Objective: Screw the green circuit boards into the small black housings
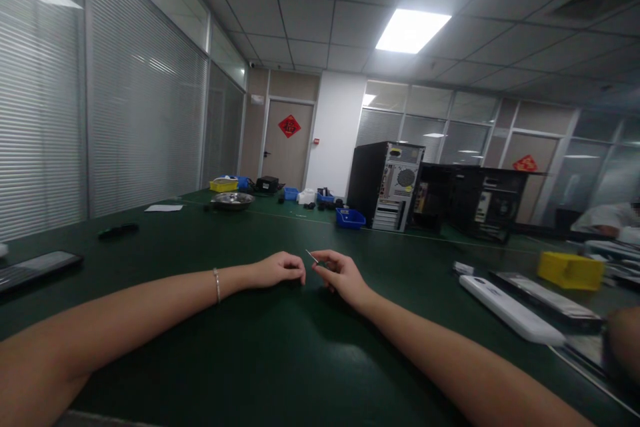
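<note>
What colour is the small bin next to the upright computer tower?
Blue; the small bin shows best in the head view, beside the computer tower.

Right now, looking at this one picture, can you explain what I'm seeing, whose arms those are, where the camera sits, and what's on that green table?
This is one picture from a camera worn on a person's head, looking forward and down, so the two bare arms are the wearer's own. The left hand, with a thin silver bracelet at the wrist, rests loosely curled on the dark green table. The right hand pinches a thin, small metal pin-like piece between its fingertips; what it is exactly is too small to tell. To the right lie a long white plastic casing and a yellow plastic bin. To the left lies a flat dark phone-like slab. Further back stand a black desktop computer tower, a small blue tray and a round metal bowl. Another person's pale sleeve shows at the far right.
</note>
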Available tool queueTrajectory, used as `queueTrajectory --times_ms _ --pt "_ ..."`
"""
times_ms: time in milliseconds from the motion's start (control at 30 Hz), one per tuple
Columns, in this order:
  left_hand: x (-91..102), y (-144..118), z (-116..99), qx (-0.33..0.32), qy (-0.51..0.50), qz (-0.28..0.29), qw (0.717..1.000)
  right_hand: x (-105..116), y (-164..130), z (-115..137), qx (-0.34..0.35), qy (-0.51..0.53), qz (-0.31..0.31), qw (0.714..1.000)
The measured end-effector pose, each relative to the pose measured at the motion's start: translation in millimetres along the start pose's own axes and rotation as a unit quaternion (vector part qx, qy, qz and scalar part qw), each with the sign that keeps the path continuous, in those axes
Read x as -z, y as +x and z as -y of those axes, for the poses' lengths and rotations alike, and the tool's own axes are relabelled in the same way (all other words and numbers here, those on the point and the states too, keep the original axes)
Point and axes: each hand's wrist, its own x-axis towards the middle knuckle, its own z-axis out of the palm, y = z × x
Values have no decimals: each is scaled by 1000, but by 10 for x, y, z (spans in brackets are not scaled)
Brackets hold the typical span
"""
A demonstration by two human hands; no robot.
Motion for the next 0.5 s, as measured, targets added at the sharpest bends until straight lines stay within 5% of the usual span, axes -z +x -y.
queueTrajectory --times_ms 200,500 --pt "-9 -44 -142 -34 66 32 997 -9 8 -9 3 2 3 1000" --pt "3 -50 -174 3 59 11 998 -1 -9 2 -8 -29 12 999"
